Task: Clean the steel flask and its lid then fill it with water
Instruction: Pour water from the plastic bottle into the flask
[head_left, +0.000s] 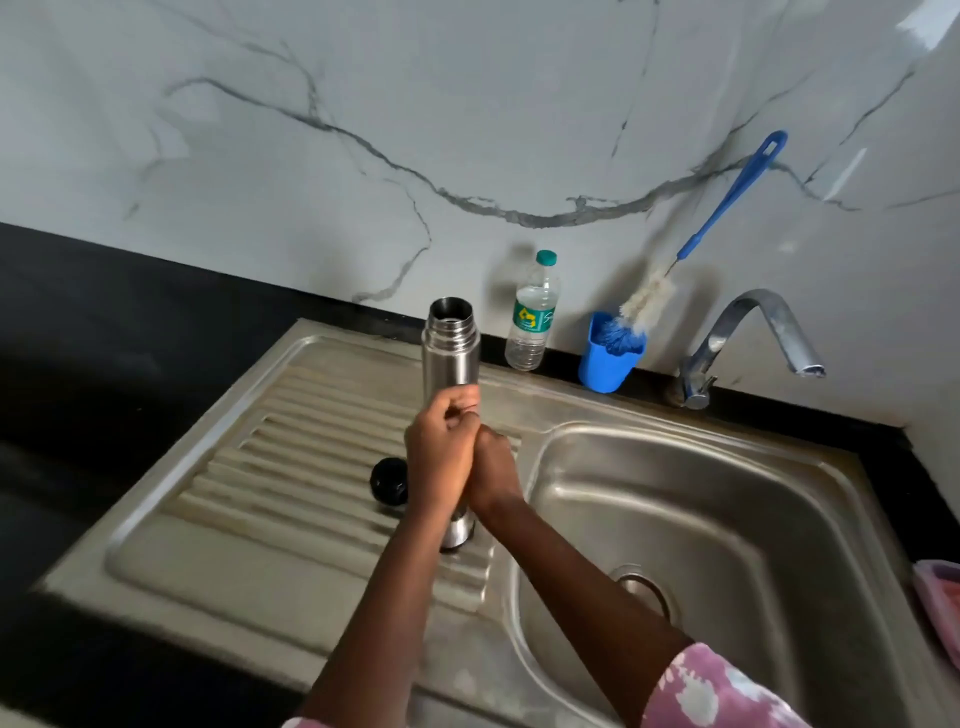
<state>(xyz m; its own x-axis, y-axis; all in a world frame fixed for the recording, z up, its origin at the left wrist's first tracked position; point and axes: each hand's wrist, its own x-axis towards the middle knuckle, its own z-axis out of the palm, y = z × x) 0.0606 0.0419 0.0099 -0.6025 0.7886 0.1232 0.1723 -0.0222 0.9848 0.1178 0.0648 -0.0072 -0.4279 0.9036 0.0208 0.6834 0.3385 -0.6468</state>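
Steel flask (451, 353) upright, mouth open, over the ribbed drainboard (260, 493) just left of the sink basin (727, 519); cannot tell whether its base touches the ribs. Left hand (441, 452) curled round the mid-body; right hand (493, 467) wrapped round it just below, the two hands touching. Lid (389, 480) is off, lying on the drainboard just left of the flask. Judged step: start of cleaning, flask not yet under the tap (753, 332). To do it well: hold firm low on the body with one hand, free the other for the bottle brush (727, 208) standing in the blue cup (608, 364) at the back edge of the bench (78, 338), and tip the mouth only once over the basin. Room: basin open to the right. Plastic bottle (532, 322) stands near behind the flask, likely easy to knock. Tap stands behind the basin at the back edge.
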